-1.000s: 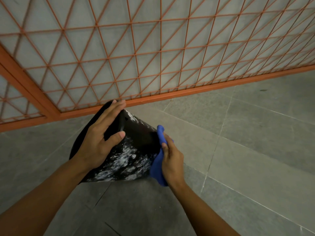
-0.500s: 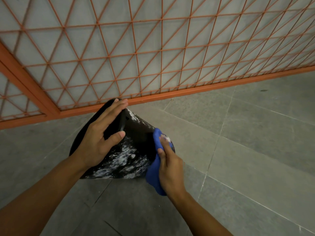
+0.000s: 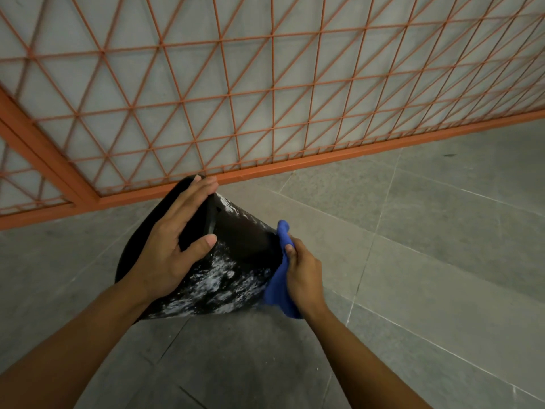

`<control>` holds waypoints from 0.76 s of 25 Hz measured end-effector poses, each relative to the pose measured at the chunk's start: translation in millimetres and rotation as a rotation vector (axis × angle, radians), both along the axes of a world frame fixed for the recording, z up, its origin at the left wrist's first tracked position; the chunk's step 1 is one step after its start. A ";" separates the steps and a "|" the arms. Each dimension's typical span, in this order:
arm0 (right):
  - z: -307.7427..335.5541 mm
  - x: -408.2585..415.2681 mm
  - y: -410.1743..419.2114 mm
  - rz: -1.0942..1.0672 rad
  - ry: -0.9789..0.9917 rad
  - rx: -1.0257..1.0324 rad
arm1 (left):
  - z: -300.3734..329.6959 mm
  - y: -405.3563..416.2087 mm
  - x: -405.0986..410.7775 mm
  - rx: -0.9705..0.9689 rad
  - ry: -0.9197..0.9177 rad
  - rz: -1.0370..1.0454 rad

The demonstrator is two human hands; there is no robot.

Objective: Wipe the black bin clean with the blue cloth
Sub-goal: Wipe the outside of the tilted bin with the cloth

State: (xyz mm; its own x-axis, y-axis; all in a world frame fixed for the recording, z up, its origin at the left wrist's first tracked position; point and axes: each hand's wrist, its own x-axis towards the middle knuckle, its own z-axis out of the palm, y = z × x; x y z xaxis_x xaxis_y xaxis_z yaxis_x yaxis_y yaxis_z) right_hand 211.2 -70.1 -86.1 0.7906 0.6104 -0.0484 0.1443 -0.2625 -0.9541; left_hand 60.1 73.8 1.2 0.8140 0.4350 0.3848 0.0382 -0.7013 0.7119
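Black bin (image 3: pixel 236 261), tipped on its side on the grey floor (image 3: pixel 427 261) by the orange grille (image 3: pixel 265 98), steadied by left hand (image 3: pixel 174 246) with fingers laid flat over the rim, blue cloth (image 3: pixel 280 284) gripped in right hand (image 3: pixel 303 273) and pressed to the right wall. Probably best worked in firm overlapping strokes across the white patches, bin kept braced, cloth refolded once soiled. Inside out of sight, so contents unknown.
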 end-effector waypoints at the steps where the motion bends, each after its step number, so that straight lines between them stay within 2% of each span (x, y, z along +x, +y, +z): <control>1: -0.8 -3.1 -5.5 -0.015 0.028 0.000 | 1.0 -0.1 -0.4 0.010 -0.001 -0.012; 3: 5.0 -18.6 -14.6 -0.006 0.097 0.025 | 2.1 1.1 -3.3 0.027 -0.004 -0.031; 7: 1.8 -7.1 -4.0 0.048 -0.046 -0.032 | 2.6 2.4 -0.6 0.022 0.003 -0.020; 10: -12.0 1.0 -13.2 -0.017 -0.015 -0.107 | 3.1 1.1 -1.0 0.021 -0.008 -0.040; 14: -6.4 -15.8 -15.0 0.044 -0.050 -0.048 | 2.8 4.2 -2.9 0.038 0.008 -0.041; 19: -14.8 3.4 -17.9 -0.026 -0.039 -0.135 | 2.3 4.1 -3.9 0.027 -0.005 -0.035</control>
